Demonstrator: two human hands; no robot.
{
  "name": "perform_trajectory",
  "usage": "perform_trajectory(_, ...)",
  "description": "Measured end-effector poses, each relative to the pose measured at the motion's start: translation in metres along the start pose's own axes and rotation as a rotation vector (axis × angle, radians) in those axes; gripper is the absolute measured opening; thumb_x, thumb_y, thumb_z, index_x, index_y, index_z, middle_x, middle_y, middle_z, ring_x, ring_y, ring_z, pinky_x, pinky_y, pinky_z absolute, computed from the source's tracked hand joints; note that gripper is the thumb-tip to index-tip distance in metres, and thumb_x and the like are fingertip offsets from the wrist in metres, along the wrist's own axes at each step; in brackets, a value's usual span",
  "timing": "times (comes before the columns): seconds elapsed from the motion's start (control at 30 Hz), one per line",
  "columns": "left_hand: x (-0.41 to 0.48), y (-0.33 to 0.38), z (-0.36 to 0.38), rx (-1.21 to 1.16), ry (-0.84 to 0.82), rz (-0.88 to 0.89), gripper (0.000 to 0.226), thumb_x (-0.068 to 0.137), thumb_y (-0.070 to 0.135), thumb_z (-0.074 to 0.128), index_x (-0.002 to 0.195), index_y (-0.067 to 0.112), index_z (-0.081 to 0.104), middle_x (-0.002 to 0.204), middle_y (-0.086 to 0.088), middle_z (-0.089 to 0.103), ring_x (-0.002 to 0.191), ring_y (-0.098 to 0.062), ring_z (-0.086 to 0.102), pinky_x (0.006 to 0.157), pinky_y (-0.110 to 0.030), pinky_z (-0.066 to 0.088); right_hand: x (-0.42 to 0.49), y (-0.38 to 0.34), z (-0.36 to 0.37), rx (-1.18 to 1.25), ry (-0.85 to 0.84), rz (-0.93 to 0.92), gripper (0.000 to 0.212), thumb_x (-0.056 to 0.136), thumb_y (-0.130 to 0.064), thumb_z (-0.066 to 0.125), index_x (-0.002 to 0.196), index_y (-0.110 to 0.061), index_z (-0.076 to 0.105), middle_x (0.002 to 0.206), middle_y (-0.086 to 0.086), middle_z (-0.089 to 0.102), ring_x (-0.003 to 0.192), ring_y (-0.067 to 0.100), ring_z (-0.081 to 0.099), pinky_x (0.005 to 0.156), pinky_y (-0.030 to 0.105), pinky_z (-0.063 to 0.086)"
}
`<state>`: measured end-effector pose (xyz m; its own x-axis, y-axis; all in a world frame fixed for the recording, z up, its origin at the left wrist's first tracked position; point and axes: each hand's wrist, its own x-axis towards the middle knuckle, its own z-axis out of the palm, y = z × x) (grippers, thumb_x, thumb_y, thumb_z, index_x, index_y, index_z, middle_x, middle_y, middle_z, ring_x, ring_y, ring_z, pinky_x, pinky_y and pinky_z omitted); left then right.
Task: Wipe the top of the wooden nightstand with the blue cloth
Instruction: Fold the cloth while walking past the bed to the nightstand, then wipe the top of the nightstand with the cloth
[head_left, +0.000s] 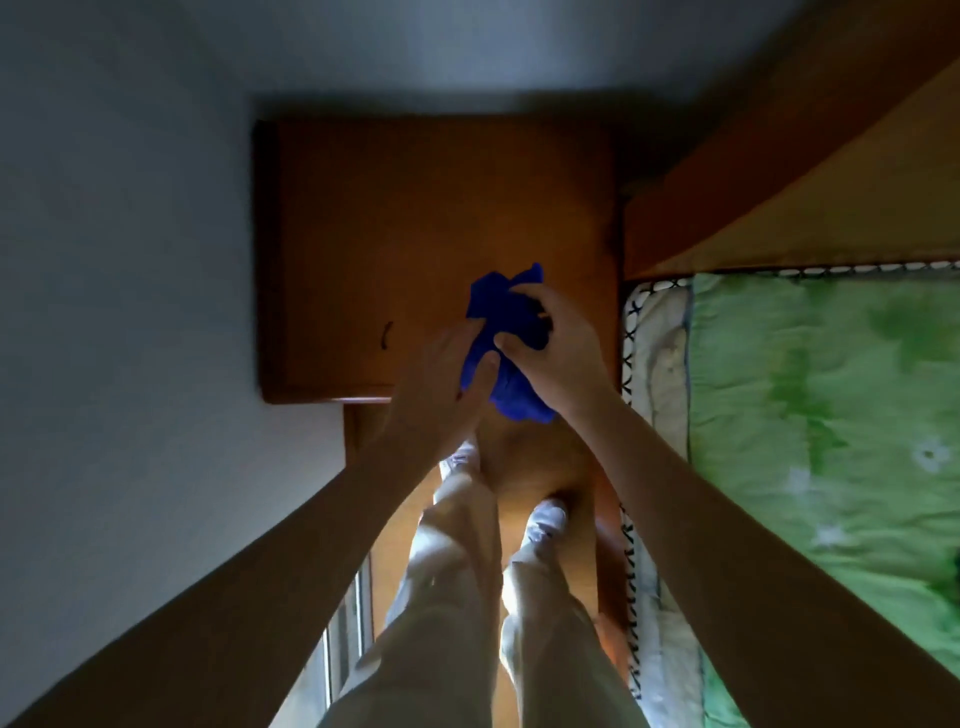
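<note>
Blue cloth (506, 343) is bunched up in the air over the near edge of the wooden nightstand (415, 218): your right hand (558, 345) is clenched around the wad, your left hand (441, 374) pinches its lower edge, so by my read wiping hasn't started and the whole top is left. Beyond your grip the top is bare and dim; a grey wall (130, 260) runs left of it, and a bed with a green quilt (831, 415) sits right.

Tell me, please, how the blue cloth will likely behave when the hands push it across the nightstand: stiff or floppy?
Probably floppy: the blue cloth is bunched in folds between the left hand and right hand, with a loose end hanging. It looks light. Pushed across the nightstand, it would likely crumple unless pressed flat.
</note>
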<state>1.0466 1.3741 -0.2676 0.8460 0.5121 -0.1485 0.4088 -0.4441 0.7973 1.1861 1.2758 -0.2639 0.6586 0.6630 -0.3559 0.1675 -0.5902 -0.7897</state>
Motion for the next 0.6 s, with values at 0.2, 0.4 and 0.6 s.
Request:
perform_trajectory(0.2,0.040,-0.077,0.019,0.292,-0.143,-0.061,0.051,0.102,0.045,0.031,0.133,0.014,0.056,0.130,-0.005,0.063,0.115,-0.018,0.059,0.099,-0.036,0.046,0.065,0.048,0.064,-0.225,-0.043,0.051,0.060,0.093,-0.032,0.065,0.148,-0.019,0.043,0.144,0.006,0.046,0.127,0.020,0.049,0.094,0.017,0.037)
perform_trajectory(0.4,0.039,-0.102,0.022,0.409,-0.146,0.012,0.045,0.102,0.037,0.037,0.135,0.013,0.054,0.137,-0.007,0.059,0.119,-0.023,0.056,0.100,-0.038,0.038,0.067,0.062,0.091,-0.498,0.152,-0.108,0.062,0.091,-0.041,0.058,0.148,-0.021,0.042,0.158,0.009,0.032,0.145,0.029,0.031,0.115,0.049,0.032)
perform_trajectory(0.6,0.029,-0.139,0.015,0.550,-0.089,-0.066,0.051,0.102,0.039,0.028,0.137,0.012,0.053,0.145,-0.011,0.052,0.130,-0.031,0.049,0.106,-0.048,0.037,0.066,0.096,0.109,-0.477,0.166,-0.259,0.055,0.094,-0.045,0.056,0.143,-0.019,0.051,0.157,0.008,0.039,0.141,0.029,0.040,0.115,0.052,0.029)
